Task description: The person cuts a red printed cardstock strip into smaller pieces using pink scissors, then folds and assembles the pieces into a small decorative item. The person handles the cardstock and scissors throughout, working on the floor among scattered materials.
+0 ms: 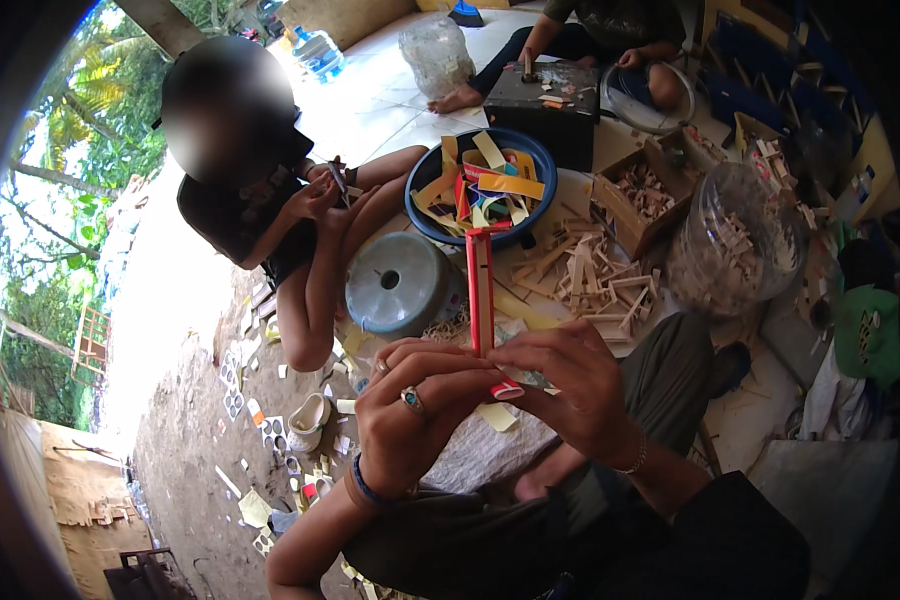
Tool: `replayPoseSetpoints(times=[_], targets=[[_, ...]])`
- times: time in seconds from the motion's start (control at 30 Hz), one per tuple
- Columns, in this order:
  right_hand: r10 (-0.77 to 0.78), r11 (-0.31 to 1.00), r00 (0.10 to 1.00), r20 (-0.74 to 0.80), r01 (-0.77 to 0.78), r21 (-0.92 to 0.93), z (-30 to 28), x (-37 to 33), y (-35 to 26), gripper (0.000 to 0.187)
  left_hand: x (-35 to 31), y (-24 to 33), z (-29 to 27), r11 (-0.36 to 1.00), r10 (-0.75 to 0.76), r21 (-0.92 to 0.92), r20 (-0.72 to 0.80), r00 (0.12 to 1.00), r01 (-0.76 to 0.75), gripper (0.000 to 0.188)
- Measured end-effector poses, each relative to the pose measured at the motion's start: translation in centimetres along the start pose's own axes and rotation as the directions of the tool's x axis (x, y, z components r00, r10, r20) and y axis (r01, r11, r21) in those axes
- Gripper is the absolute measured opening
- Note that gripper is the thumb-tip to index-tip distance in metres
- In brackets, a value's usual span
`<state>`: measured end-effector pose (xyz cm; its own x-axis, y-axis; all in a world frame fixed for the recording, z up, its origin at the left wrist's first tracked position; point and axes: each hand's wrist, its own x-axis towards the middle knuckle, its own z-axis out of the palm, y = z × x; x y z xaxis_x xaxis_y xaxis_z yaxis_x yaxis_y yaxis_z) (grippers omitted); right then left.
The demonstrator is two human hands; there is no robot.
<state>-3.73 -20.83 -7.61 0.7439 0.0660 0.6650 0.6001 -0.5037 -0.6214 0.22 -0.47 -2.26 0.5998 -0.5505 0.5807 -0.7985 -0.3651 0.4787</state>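
Note:
In front of me a long narrow wooden piece with red sides [480,290] stands upright, its lower end between my hands. My left hand [410,405] is closed on that end from the left, with rings on its fingers. From the right, my right hand [570,385] pinches the same end. A small red-and-white piece [507,390] shows at the right thumb; I cannot tell whether it is part of the wooden piece. The fingertips partly hide the lower end. Below the hands a pale cloth [480,450] lies by my legs.
Beyond my hands stands a blue basin [545,215] of coloured paper strips. Wood sticks [600,270] lie piled right of it, near a wooden box [660,185] and clear tub [735,240]. A grey round stool [395,280] is left. Two people sit nearby; scraps litter the ground.

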Motion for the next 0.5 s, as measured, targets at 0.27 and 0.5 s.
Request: replayPoseSetpoints(times=[0.27,0.5], targets=[[0.098,0.947,0.995,-0.023,-0.086,0.31,-0.22,-0.07,-0.35,0.035,-0.13,0.21,-0.66,0.954,0.082,0.285,0.05,0.995,-0.093,0.028],[0.052,0.972,0.997,-0.049,-0.039,0.233,0.24,-0.09,-0.41,0.025,-0.28,0.35,-0.67,0.909,0.147,0.385,0.054,0.988,-0.157,0.028]])
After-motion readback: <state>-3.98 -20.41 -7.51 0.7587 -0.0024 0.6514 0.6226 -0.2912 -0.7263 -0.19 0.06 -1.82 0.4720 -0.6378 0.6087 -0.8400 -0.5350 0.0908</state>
